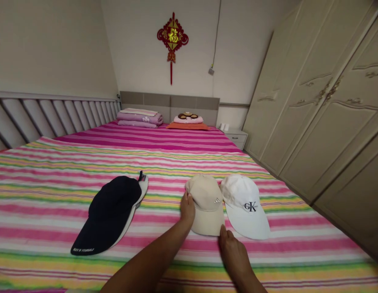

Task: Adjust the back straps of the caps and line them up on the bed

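Observation:
A beige baseball cap [204, 197] with a small logo lies on the striped bedspread, its brim pointing toward me. My left hand [187, 208] grips its left side, the fingers closed at the lower edge of the crown. At the front right corner of the brim, my right hand [233, 248] pinches the edge. Close against its right side is a white baseball cap [244, 207] with dark letters on the front. Farther left, apart from both, a black baseball cap [114, 207] lies tilted, its brim toward the lower left and its strap end toward the back.
The striped bedspread [164, 162] covers the bed beneath the caps. Folded purple bedding [140, 119] and a pink folded item [189, 119] sit by the headboard [189, 103]. A slatted rail [54, 116] borders the left; a wardrobe [313, 101] and a nightstand [236, 137] stand at right.

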Demonstrator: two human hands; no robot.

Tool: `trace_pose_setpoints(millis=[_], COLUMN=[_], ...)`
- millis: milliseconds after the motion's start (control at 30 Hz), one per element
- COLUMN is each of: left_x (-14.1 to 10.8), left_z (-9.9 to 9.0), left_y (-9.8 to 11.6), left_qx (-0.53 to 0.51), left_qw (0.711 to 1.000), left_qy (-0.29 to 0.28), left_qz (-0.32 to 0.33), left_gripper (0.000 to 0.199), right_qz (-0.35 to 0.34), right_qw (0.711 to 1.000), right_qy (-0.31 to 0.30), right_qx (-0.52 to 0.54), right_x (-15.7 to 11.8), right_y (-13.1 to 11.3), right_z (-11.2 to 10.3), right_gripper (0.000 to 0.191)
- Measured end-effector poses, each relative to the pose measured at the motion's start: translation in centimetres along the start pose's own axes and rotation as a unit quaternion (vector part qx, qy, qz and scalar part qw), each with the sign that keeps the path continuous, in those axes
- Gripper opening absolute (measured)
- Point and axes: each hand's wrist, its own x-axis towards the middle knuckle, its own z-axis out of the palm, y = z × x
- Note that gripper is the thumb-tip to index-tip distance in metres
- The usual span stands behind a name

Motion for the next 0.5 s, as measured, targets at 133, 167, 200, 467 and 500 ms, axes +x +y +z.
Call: trace_pose_setpoints(millis=[133,167,200,467,500], left_x=[-0.2,-0.2,-0.3,-3.3,-4.0], left_z=[-0.2,-0.3,-0.6,-7.5,-9.2], left_y=[0.2,0.3,0.3,-0.9,-1.1], left_qx=[-0.007,-0.009,-0.011,-0.044,-0.047], left_qw=[1.000,1.000,1.000,0.995,0.994], left_qy=[-0.011,-0.014,-0.018,-0.058,-0.061], left_qz=[0.003,-0.002,-0.009,-0.070,-0.073], left_gripper=[0.037,0.037,0.036,0.045,0.048], right_qz=[0.007,0.009,0.013,0.049,0.046], right_qw=[1.000,1.000,1.000,0.997,0.996], right_qy=[0.001,0.003,0.004,0.028,0.050], right_qx=[0.005,0.007,0.010,0.050,0.058], right_x=[-0.2,-0.3,-0.3,-1.4,-1.9], right_y=[0.0,0.0,0.0,-0.6,-0.7], right_z=[0.0,0.0,-0.1,-0.6,-0.4], right_gripper=[0.047,0.046,0.045,0.038,0.037])
